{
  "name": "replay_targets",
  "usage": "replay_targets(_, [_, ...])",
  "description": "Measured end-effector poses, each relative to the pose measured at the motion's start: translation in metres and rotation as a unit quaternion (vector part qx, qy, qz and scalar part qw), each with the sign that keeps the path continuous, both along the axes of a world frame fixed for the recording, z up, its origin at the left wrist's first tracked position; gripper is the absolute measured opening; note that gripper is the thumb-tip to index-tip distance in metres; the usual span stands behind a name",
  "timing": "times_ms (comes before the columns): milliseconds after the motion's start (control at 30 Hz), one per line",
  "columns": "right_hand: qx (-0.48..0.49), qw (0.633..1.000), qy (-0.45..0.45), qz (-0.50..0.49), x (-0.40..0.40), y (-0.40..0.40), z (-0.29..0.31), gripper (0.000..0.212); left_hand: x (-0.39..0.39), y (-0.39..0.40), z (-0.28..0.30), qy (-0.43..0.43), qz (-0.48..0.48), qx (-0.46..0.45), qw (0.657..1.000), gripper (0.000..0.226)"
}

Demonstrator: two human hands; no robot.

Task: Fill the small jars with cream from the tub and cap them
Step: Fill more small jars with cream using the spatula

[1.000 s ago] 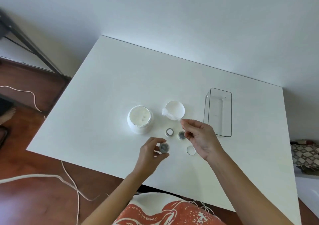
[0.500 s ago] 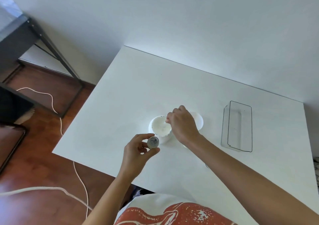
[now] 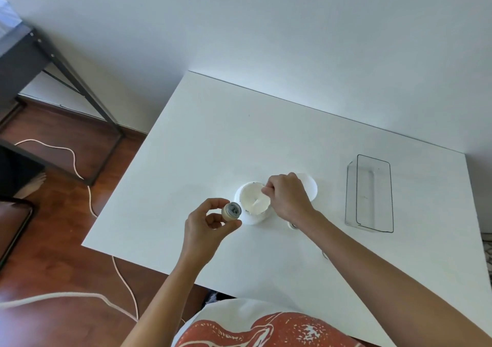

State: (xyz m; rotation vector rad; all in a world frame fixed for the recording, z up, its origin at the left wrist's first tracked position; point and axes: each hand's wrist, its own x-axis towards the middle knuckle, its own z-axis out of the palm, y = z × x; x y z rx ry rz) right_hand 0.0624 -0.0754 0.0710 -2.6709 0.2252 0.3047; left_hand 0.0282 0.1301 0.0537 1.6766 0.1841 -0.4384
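An open white tub of cream (image 3: 253,205) stands in the middle of the white table (image 3: 202,144). My right hand (image 3: 288,196) pinches a small white spatula (image 3: 257,201) whose tip dips into the cream. My left hand (image 3: 209,223) holds a small open jar (image 3: 231,211) tilted just left of the tub, above the table. The tub's white lid (image 3: 310,184) lies behind my right hand, partly hidden. Another small jar (image 3: 292,226) peeks out under my right wrist, and a second piece (image 3: 325,254) shows by my forearm.
A clear rectangular plastic tray (image 3: 372,195) sits at the right of the table. A dark metal frame (image 3: 66,80) and a white cable (image 3: 80,173) are on the wooden floor to the left. A bare foot (image 3: 30,187) shows at far left.
My left hand lifted the jar from the table and brought it beside the tub. My right hand moved left with the spatula into the cream. The camera view shifted left.
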Motion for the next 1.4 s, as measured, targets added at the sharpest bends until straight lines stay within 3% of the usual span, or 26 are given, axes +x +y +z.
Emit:
replay_targets(200, [0.115,0.982,0.026,-0.149,-0.007,-0.023,0.017,0.025,0.007,-0.004,0.001,0.013,0.011,-0.005,1.000,0.036])
replay_targets(467, [0.262,0.938,0.055,-0.222,-0.012,-0.032,0.041,0.029,0.016,-0.027,0.003,0.008,0.001,-0.022,1.000,0.034])
replay_targets(633, [0.283,0.929,0.089,-0.222,-0.013,-0.026,0.049,0.030,0.020,-0.040,0.006,0.004,-0.004,-0.040,0.999,0.036])
replay_targets(767, [0.218,0.955,0.030,-0.198,-0.016,-0.020,0.047,0.028,0.021,-0.043,0.008,-0.003,-0.006,-0.049,0.999,0.035])
replay_targets(867, [0.158,0.971,-0.073,-0.162,-0.021,-0.013,0.048,0.021,0.022,-0.045,0.009,-0.004,-0.006,-0.051,0.999,0.034])
replay_targets(967, [0.094,0.974,-0.195,-0.061,-0.029,-0.006,0.051,0.015,0.022,-0.046,0.008,-0.004,0.002,-0.056,0.998,0.032])
replay_targets(1133, [-0.067,0.927,-0.340,0.143,-0.043,-0.010,0.050,0.020,0.024,-0.047,0.005,0.000,0.025,-0.060,0.998,0.032])
replay_targets(1233, [-0.117,0.897,-0.391,0.169,-0.046,-0.013,0.045,0.015,0.026,-0.047,0.003,0.000,0.032,-0.058,0.998,0.032])
replay_targets(1400, [-0.137,0.878,-0.422,0.178,-0.050,-0.017,0.039,0.018,0.028,-0.047,0.003,0.000,0.030,-0.057,0.998,0.032])
